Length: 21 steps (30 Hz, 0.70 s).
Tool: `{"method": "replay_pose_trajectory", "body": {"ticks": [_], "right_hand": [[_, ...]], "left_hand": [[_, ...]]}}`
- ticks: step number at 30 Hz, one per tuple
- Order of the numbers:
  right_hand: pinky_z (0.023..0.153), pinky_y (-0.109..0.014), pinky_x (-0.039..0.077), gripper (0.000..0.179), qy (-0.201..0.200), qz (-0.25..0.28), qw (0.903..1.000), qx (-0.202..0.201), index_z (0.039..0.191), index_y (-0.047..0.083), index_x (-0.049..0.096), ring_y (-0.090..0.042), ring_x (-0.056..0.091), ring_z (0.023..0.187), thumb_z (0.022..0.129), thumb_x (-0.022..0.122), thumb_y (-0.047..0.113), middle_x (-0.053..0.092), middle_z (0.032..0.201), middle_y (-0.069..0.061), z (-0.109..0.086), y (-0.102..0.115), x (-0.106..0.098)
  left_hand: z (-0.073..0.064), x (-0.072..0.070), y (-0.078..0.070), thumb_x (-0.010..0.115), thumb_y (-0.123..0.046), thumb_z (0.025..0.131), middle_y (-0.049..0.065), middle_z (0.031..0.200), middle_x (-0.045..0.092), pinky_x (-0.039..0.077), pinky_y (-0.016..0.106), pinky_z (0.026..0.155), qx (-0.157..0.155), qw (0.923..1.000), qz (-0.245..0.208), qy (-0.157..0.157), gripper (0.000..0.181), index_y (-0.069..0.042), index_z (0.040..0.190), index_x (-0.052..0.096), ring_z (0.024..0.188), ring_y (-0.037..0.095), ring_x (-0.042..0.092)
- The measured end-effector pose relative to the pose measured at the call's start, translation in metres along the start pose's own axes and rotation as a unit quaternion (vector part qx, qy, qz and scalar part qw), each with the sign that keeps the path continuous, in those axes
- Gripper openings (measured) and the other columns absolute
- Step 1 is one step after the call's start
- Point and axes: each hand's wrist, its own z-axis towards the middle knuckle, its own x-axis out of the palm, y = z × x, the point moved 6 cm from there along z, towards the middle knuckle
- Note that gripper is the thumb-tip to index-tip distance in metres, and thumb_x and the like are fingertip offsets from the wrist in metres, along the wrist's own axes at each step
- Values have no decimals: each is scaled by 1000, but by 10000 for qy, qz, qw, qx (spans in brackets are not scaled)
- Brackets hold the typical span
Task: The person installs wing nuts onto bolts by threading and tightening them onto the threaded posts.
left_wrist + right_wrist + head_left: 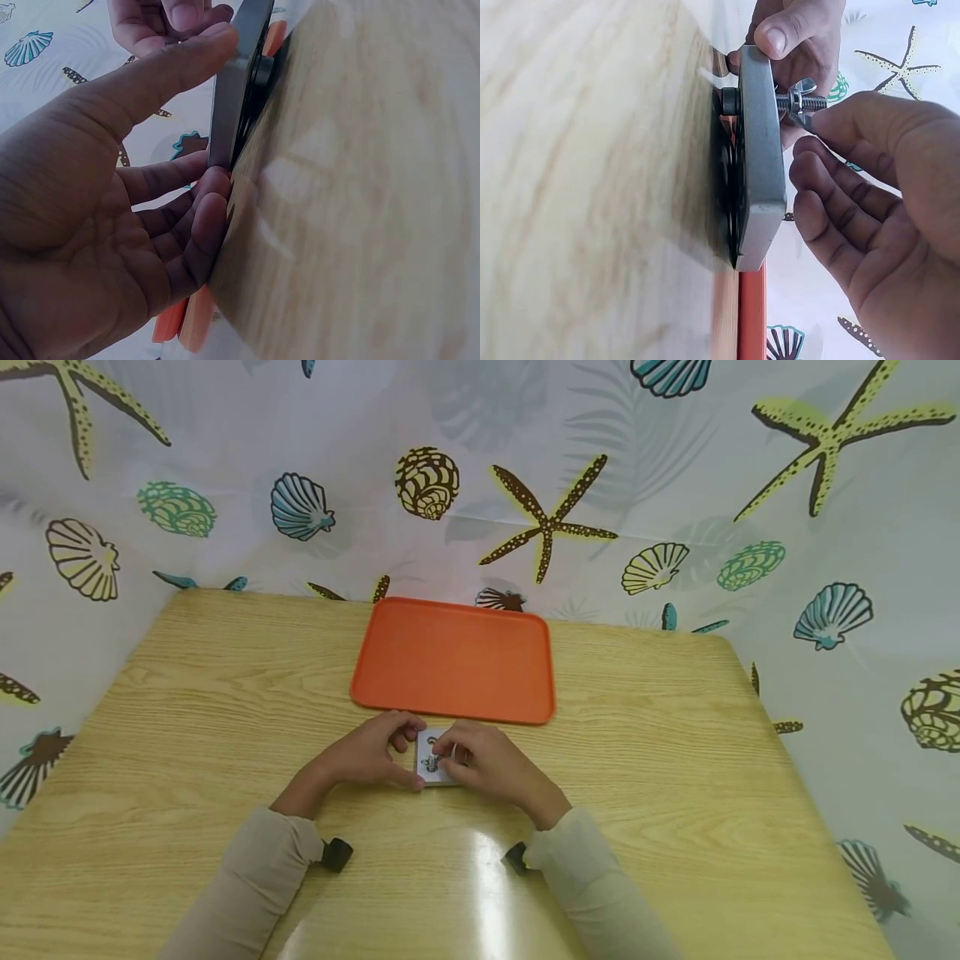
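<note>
A thick grey metal plate (761,161) with holes lies just in front of the tray, raised slightly off the table on a bolt head (730,102). The bolt's threaded end stands up through the plate and carries a wing nut (801,102). My left hand (363,753) grips the plate's left end, thumb on the near edge and fingers on the far edge. Over the plate's right part, my right hand (491,766) pinches the wing nut between thumb and forefinger, its other fingers loosely curled. In the head view, my right fingers hide part of the plate.
An orange tray (457,662) lies flat behind the hands on the wood-grain table (660,760). A white cloth (360,410) printed with shells and starfish hangs around the table's back and sides. Both sleeves have dark wrist cameras at the cuffs.
</note>
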Motion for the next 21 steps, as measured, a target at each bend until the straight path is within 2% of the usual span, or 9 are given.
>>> {"method": "replay_pose_trajectory", "body": {"ticks": [7,21], "right_hand": [[68,-17,49,12,16,146,9999,-80,104,7,69,-8,58,76,95,63,5,71,93,-5,1,1,0],[67,-22,52,16,120,296,9995,-66,108,6,68,-6,56,73,93,64,5,68,85,-4,1,1,2]], "left_hand": [[0,-1,0,90,-29,73,10,121,56,48,32,85,20,10000,-14,-3,78,-2,135,52,104,22,53],[0,-1,-1,91,-29,73,10,121,55,48,33,85,30,10000,-62,20,78,-3,135,52,105,22,53]]}}
